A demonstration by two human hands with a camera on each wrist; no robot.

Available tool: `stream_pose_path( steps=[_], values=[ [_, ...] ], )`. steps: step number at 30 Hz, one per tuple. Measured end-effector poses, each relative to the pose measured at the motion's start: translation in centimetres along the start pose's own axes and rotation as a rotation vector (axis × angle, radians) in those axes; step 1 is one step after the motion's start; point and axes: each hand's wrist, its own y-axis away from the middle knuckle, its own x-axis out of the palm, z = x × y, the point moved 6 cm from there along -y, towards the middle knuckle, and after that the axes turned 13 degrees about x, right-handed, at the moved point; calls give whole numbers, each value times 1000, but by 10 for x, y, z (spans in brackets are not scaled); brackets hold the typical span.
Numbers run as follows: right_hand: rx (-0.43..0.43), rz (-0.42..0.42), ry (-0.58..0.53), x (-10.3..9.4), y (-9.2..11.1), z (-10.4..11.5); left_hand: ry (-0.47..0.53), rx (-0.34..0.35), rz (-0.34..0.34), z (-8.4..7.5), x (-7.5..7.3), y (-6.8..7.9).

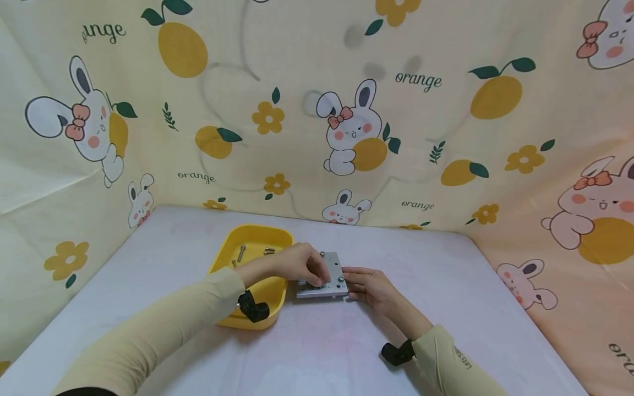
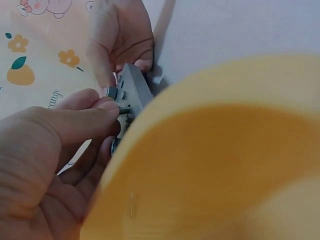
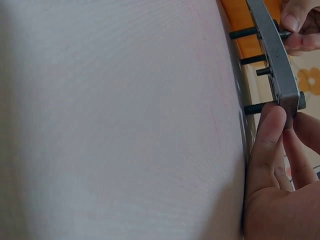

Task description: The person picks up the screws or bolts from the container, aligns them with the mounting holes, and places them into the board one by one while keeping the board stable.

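Observation:
A grey metal plate (image 1: pixel 334 263) with holes is held just above the table, beside a yellow tray. My right hand (image 1: pixel 373 289) grips its right edge, thumb below and fingers above in the right wrist view. Between thumb and fingertips, my left hand (image 1: pixel 303 265) pinches a small dark screw (image 2: pixel 124 110), its shank against the plate's upper face. Several screws stand in the plate; a threaded shank (image 3: pixel 257 108) and others stick out underneath. A screw head (image 1: pixel 341 279) shows near the right edge. My left fingers hide part of the plate's near left area.
The yellow tray (image 1: pixel 279 305) stands left of the plate, under my left forearm. Loose inside it lie a long screw (image 1: pixel 241 253) and shorter screws (image 1: pixel 269 251). A white cloth (image 1: pixel 317 357) covers the table, and a printed curtain (image 1: pixel 297 137) rises behind and at both sides.

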Motion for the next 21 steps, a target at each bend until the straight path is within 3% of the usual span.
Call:
stream_pose_path(
  steps=[8,12,17,21],
  values=[
    [2,-1,-7,-1,-2,0,-34,20,38,-2,4,-4],
    [0,1,-11,-1,-2,0,-49,46,4,-6,0,-3],
    [7,-4,-10,-1,-3,0,-25,76,-120,-19,-26,11],
    [14,-14,-7,-2,-3,-1,38,36,-220,-25,-59,34]
  ],
)
